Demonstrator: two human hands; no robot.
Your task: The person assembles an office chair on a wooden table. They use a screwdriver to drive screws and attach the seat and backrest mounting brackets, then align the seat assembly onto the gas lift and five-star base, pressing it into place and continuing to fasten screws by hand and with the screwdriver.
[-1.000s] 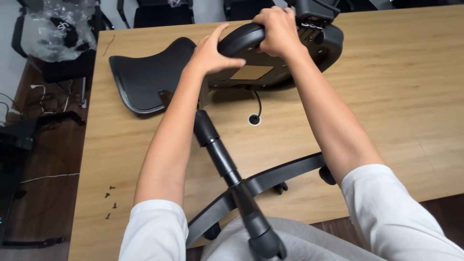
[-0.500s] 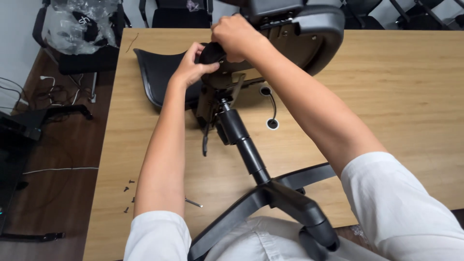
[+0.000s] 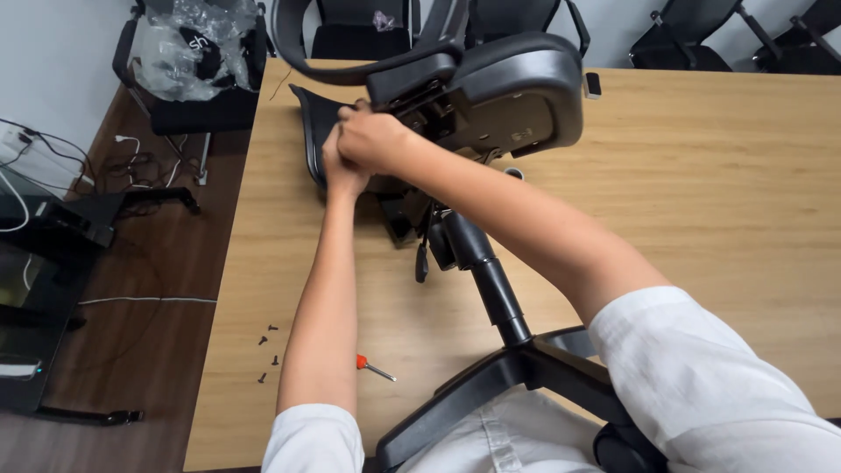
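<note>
Wooden table (image 3: 701,201): screws (image 3: 267,350), screwdriver (image 3: 372,368) near; chair seat (image 3: 499,96) blocks hands (image 3: 363,144).

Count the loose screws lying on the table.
4 screws: two side by side, one lower right, one lowest, all near the left edge of the table. More may hide under the arms.

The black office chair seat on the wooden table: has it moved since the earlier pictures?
Yes. The black chair seat has tipped up and back, away from the person, rising off the wooden table.
</note>
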